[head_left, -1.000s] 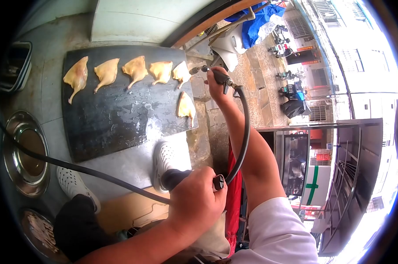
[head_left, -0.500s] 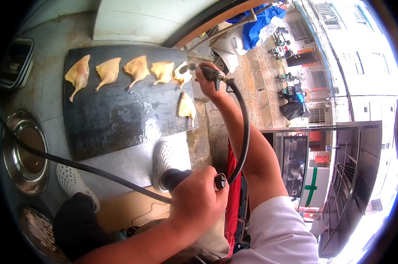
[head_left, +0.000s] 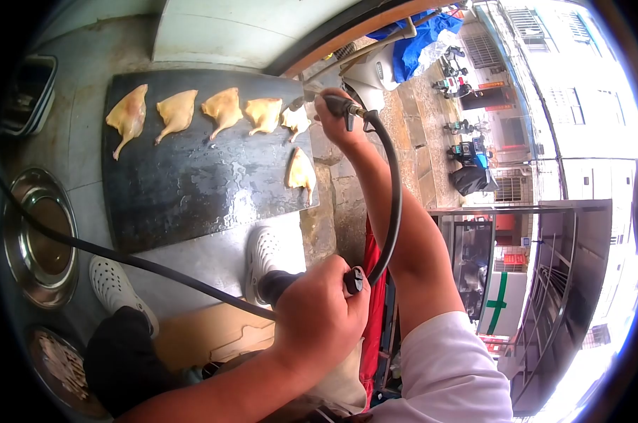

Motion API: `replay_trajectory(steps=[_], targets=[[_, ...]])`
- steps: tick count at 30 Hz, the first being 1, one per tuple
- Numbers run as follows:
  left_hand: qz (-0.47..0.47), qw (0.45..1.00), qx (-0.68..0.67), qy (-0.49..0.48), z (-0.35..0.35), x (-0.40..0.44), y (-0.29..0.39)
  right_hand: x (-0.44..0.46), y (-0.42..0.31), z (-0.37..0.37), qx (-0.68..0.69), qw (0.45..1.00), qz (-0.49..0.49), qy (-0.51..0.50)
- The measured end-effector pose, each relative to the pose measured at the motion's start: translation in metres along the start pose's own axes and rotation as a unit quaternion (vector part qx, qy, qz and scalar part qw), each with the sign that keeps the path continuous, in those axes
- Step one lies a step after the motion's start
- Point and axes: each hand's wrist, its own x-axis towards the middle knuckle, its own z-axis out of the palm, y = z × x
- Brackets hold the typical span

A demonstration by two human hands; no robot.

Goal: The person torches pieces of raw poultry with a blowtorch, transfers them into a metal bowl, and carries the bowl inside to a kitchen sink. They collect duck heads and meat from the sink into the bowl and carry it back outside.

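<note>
My right hand (head_left: 340, 116) is wrapped round the black grip of a hose-fed torch (head_left: 348, 111), its metal nozzle close to the piece at the right end of a row of duck legs (head_left: 222, 113). I cannot make out a flame. Nearer to me, my left hand (head_left: 319, 303) is closed on the black hose (head_left: 395, 211), a black knob (head_left: 356, 280) poking out past its fingers. Several pale yellow duck legs lie on a dark, wet slab (head_left: 171, 190). One more duck leg (head_left: 301, 175) lies apart, at the slab's right edge.
The hose crosses to the left above my white clogs (head_left: 118, 285). At left are a round metal basin (head_left: 69, 211), a dark tub (head_left: 40, 92) and a bowl of pale pieces (head_left: 62, 366). A scooter (head_left: 372, 74) stands beyond the slab; a metal-framed stall (head_left: 559, 282) is at right.
My right hand has shifted slightly upward with the torch, and the nozzle has moved up past the end duck leg, which shows more now. My left hand keeps its hold.
</note>
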Motion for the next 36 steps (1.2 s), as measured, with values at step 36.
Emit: replay_trajectory(steps=[36], targets=[[0.083, 0.959, 0.264, 0.066, -0.019, 0.020, -0.005, -0.341, -0.351, -0.171, -0.159, 0.975, -0.156, -0.023]])
